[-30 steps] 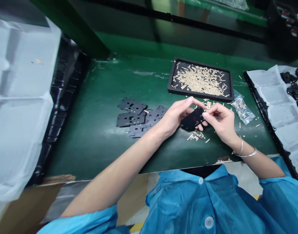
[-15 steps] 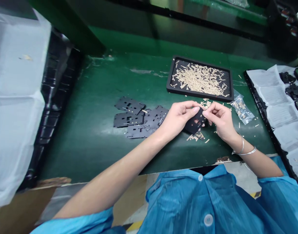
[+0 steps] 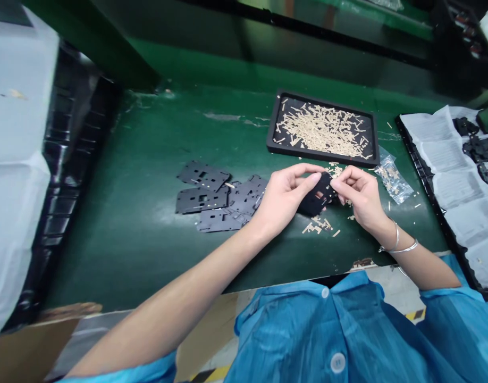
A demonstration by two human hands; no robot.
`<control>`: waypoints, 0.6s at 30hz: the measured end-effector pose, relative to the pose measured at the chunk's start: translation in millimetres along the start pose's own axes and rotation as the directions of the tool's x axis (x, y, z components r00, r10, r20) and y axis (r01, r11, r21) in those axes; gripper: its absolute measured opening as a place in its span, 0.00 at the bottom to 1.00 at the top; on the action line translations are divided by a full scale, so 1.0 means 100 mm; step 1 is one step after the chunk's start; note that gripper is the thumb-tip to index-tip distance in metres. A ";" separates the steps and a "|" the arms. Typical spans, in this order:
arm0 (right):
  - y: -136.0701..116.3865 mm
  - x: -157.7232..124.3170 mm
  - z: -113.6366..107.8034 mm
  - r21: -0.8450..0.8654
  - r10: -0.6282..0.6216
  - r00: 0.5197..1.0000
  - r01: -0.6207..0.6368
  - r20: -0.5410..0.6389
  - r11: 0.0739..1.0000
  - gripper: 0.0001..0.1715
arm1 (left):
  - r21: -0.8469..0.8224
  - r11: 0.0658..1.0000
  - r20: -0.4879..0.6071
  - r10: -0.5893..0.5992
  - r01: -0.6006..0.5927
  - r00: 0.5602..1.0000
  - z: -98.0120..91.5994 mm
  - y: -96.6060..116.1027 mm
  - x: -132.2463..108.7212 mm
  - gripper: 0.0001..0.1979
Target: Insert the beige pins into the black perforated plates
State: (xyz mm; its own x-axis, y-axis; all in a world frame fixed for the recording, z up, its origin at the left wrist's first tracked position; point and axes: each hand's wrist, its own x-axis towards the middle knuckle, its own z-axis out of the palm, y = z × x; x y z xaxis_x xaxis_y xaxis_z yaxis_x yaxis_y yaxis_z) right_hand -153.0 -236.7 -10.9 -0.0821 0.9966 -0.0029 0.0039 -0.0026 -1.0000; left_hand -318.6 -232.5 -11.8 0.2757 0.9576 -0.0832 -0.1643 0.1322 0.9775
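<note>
Both your left hand [image 3: 284, 199] and right hand [image 3: 358, 194] pinch one black plate [image 3: 318, 196] above the green bench [image 3: 148, 234], near the tray [image 3: 276, 114] of tan strips.

Worn dark green bench mat [image 3: 148, 239], pale whitish scuffs across it. Held small flat black plastic plate with cut-outs [image 3: 316, 196], matte; loose pile of flat black perforated plates [image 3: 212, 201] the same black. Rectangular black tray [image 3: 319, 155] strewn with pale beige slivers [image 3: 319, 127]. Thin silver bangles [image 3: 395, 242]. Glossy blue button-front smock [image 3: 308, 340], whitish buttons. White paper sheets [image 3: 447, 159].
</note>
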 end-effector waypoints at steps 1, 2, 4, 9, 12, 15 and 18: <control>0.00 0.01 0.00 -0.001 0.012 1.000 -0.012 0.007 1.000 0.20 | 0.023 1.000 0.002 -0.008 0.008 1.000 -0.01 0.00 0.00 0.17; 0.01 0.01 0.00 0.001 0.024 1.000 -0.024 0.014 1.000 0.20 | 0.052 0.999 0.004 -0.013 0.013 1.000 -0.01 0.01 0.00 0.18; 0.02 0.02 -0.01 0.004 0.048 0.999 -0.048 0.025 0.999 0.18 | 0.103 0.995 0.002 -0.001 0.000 1.000 -0.02 0.02 -0.01 0.19; -0.03 0.02 -0.05 -0.008 0.092 0.995 -0.093 -0.032 0.996 0.15 | 0.176 0.967 -0.062 0.197 -0.183 0.978 -0.03 -0.01 0.02 0.17; -0.16 0.20 -0.17 -0.128 -0.058 0.985 0.037 -0.161 0.991 0.10 | 0.251 0.930 -0.180 0.316 -0.268 0.931 -0.07 -0.08 0.10 0.18; -0.29 0.63 -0.33 -0.366 -0.309 0.921 0.211 -0.235 0.906 0.08 | 0.312 0.904 -0.205 0.364 -0.292 0.909 -0.13 -0.14 0.18 0.15; -0.34 1.17 -0.45 -0.627 -0.504 0.818 0.243 -0.278 0.740 0.15 | 0.390 0.851 -0.128 0.427 -0.351 0.895 -0.16 -0.17 0.21 0.11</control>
State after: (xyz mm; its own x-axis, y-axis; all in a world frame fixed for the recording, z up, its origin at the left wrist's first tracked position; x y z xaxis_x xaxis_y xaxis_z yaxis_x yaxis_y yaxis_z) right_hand -118.3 -116.5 23.4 0.2084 0.8389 0.5028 0.6074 0.2919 -0.7389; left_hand -325.0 -211.0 -33.2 0.0558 0.9463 0.3184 0.1331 -0.3231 0.9370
